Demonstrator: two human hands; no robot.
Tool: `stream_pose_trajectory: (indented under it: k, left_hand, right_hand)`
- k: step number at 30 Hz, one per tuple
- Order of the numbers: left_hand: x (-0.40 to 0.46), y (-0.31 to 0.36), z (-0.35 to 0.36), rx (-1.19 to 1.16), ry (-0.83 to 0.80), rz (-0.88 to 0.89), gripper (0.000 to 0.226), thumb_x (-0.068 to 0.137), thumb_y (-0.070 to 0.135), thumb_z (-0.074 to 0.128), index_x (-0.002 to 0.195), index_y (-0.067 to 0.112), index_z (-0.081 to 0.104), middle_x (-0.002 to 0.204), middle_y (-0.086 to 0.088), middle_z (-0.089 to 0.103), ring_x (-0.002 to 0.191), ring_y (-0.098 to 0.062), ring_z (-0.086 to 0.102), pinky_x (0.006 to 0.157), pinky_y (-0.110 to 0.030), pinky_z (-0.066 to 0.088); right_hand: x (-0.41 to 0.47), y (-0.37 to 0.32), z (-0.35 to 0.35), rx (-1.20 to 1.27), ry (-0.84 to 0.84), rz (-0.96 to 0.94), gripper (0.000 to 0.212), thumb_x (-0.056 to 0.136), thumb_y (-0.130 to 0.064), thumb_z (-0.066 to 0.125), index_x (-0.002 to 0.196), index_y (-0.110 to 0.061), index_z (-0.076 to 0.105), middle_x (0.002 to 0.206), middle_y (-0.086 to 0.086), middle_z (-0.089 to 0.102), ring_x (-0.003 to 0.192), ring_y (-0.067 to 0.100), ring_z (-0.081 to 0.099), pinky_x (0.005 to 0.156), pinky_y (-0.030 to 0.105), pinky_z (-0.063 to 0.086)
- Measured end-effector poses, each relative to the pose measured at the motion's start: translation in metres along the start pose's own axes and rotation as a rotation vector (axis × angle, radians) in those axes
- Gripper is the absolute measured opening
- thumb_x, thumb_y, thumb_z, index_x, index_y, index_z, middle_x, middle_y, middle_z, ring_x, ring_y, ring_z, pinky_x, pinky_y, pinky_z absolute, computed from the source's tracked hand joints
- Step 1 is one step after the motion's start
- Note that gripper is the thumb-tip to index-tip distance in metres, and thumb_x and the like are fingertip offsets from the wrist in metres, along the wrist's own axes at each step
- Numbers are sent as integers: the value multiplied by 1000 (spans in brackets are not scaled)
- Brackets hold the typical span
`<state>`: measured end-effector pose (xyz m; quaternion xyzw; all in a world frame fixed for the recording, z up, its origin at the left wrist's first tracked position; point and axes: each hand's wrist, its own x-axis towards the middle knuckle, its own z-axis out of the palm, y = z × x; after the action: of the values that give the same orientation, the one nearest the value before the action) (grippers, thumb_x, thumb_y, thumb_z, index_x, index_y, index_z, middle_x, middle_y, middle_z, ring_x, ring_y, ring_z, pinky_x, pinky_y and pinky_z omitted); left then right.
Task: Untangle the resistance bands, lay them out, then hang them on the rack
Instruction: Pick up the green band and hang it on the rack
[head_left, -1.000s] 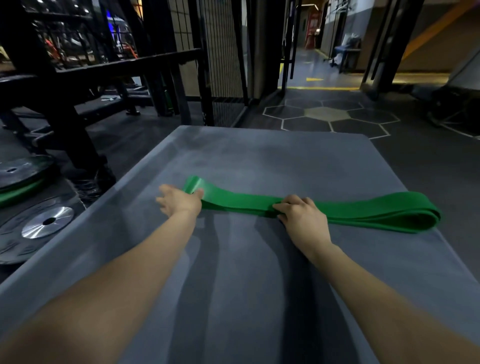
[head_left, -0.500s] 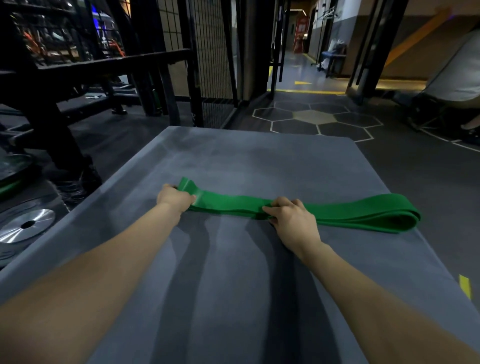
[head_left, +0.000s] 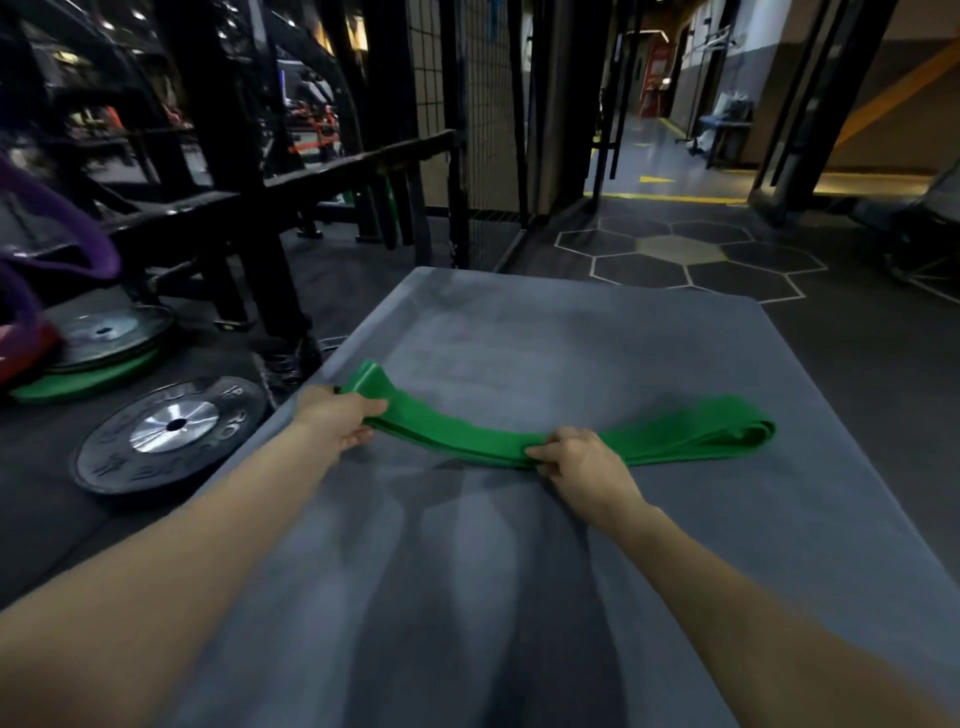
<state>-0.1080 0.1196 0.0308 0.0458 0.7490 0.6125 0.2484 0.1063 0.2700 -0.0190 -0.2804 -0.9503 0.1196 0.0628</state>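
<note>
A wide green resistance band (head_left: 675, 434) lies folded flat across a grey mat (head_left: 519, 322), running from left to right. My left hand (head_left: 337, 415) pinches the band near its left end, thumb on top. My right hand (head_left: 576, 460) grips the band at its middle, fingers curled over the near edge. The stretch between my hands sags slightly off the mat. The band's right loop end rests on the mat. A purple band (head_left: 67, 234) hangs at the far left, with a black rack frame (head_left: 228, 171) behind it.
Black weight plates (head_left: 171, 431) lie on the floor left of the mat, with a stack of plates (head_left: 98, 343) including a green one further back. A wire mesh panel (head_left: 483, 104) stands behind the mat. Dark floor with hexagon markings (head_left: 685, 254) opens to the right.
Both hands have closed on the green band and raised its left part a little off the mat. My view has swung left, bringing the weight plates and purple band into sight.
</note>
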Motion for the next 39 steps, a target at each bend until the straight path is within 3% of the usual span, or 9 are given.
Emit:
stream_pose_trajectory:
  k: [3, 6, 11, 14, 17, 22, 25, 31, 39]
  left_hand:
    - [-11, 6, -46, 89, 123, 68, 20, 74, -2, 72, 87, 4, 58, 94, -15, 61, 62, -19, 55, 41, -20, 49]
    - [-29, 11, -65, 187, 244, 198, 38, 69, 1, 78, 103, -1, 62, 96, -16, 64, 74, -23, 59, 71, -34, 56]
    - [-60, 22, -38, 342, 279, 444, 45, 66, 14, 81, 106, 7, 62, 103, -10, 66, 97, -26, 63, 84, -32, 49]
    - [-79, 29, -8, 358, 266, 588, 44, 69, 17, 79, 108, 11, 59, 103, -7, 66, 96, -25, 62, 82, -32, 49]
    - [-96, 25, 21, 331, 178, 787, 41, 70, 13, 78, 106, 13, 59, 101, -4, 65, 93, -20, 62, 80, -34, 49]
    - [-103, 19, 70, 358, -123, 845, 55, 73, -1, 71, 123, 15, 56, 112, 2, 58, 102, -10, 56, 78, -7, 36]
    - [-96, 15, 90, 435, -271, 873, 57, 73, 0, 71, 125, 19, 56, 119, 5, 56, 107, -3, 52, 85, -7, 33]
    - [-71, -32, 102, 651, -46, 754, 67, 66, 15, 81, 126, 12, 51, 127, -8, 47, 116, -27, 47, 98, -32, 36]
    - [-45, -58, 123, 660, -204, 599, 67, 74, 15, 76, 134, 8, 45, 130, -15, 53, 119, -29, 50, 96, -27, 36]
  right_hand:
    - [0, -46, 8, 58, -89, -92, 35, 91, -21, 54, 125, -21, 60, 126, 6, 56, 120, 27, 48, 100, 29, 39]
    - [5, -85, -3, 186, -105, -132, 33, 91, -21, 58, 122, -15, 62, 127, 8, 60, 121, 25, 52, 101, 27, 38]
    - [11, -132, -63, 744, 47, -96, 33, 92, -19, 59, 120, -2, 61, 114, 3, 64, 105, 10, 56, 87, 12, 44]
    - [11, -135, -86, 1017, 20, -32, 34, 93, -25, 55, 109, 4, 63, 107, 20, 66, 99, 23, 62, 87, 36, 48]
    - [12, -120, -101, 1201, 28, 106, 34, 90, -35, 58, 97, -3, 66, 100, 18, 68, 92, 21, 63, 89, 42, 50]
    - [20, -75, -106, 1267, 235, 297, 24, 80, -25, 73, 81, -3, 63, 82, 16, 62, 77, 26, 62, 74, 39, 55]
    - [21, -40, -106, 1270, 363, 405, 18, 85, -13, 67, 72, -6, 57, 80, 16, 62, 82, 30, 63, 70, 37, 57]
    - [14, 35, -107, 1094, 498, 550, 20, 86, -19, 66, 88, -1, 57, 92, 18, 60, 88, 33, 63, 79, 46, 57]
    - [-2, 88, -83, 861, 494, 692, 38, 89, -25, 62, 114, -1, 45, 101, 10, 50, 93, 28, 56, 74, 35, 46]
